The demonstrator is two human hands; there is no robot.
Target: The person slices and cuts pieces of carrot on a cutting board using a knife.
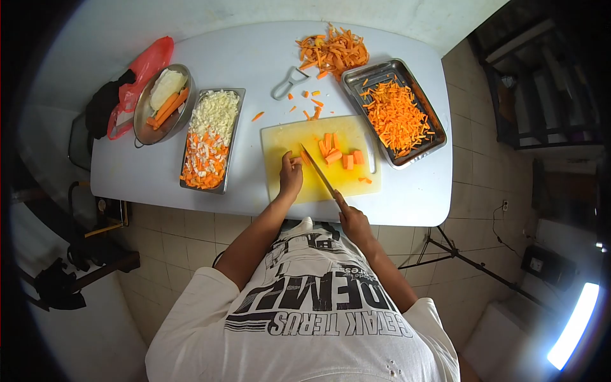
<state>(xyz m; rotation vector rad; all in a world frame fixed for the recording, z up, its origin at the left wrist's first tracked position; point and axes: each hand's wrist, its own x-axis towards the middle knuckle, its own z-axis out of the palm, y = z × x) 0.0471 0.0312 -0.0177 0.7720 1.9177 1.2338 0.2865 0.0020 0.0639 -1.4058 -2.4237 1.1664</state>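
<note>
My right hand [354,223] is wrapped around the handle of a kitchen knife [320,170], its blade slanting up and left over the yellow cutting board [280,137]. Just left of the blade, my left hand [291,175] is closed, fingers curled against a small carrot piece [306,157] that is mostly hidden. Right of the blade lie several short cut carrot chunks [348,162], with smaller bits near the board's right edge.
A dark metal tray [425,89] holds carrot sticks [398,120]. Carrot peelings [337,51] and a peeler [289,83] lie behind the board. Leftward stand a rectangular pan [224,181] of chopped vegetables, a metal bowl [141,130] with whole carrots [170,108], and a red plastic bag [146,63].
</note>
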